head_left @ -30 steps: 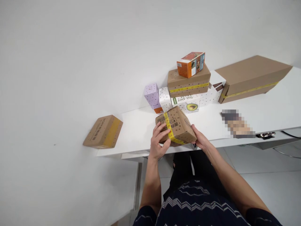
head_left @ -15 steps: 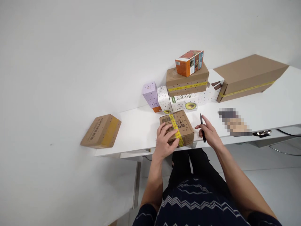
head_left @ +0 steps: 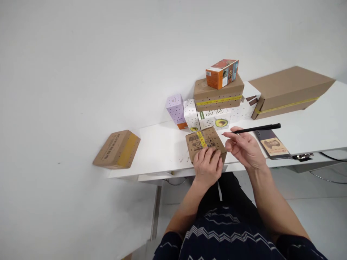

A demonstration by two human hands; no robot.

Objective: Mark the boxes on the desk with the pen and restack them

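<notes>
A small cardboard box (head_left: 200, 139) with yellow printed tape across its top sits near the table's front edge. My left hand (head_left: 208, 165) is draped over its near edge, fingers bent close together on the top face. The left thumb is hidden. Just right of the box, my right hand (head_left: 247, 147) is raised and holds a black pen (head_left: 257, 128) between thumb and fingers. The pen lies nearly level, its thick end to the right and its thin tip toward the box.
Behind stand a lilac box (head_left: 175, 107), white avocado-print boxes (head_left: 214, 119) and a taped carton (head_left: 219, 96) with an orange box (head_left: 222, 74) on top. A large carton (head_left: 292, 90) is at right, a phone (head_left: 272, 144) nearer. Another carton (head_left: 116, 150) stands left on the white table (head_left: 157, 144).
My left hand has slid right and toward me on the box, uncovering its left side. My right hand has turned, swinging the pen from near upright to nearly level.
</notes>
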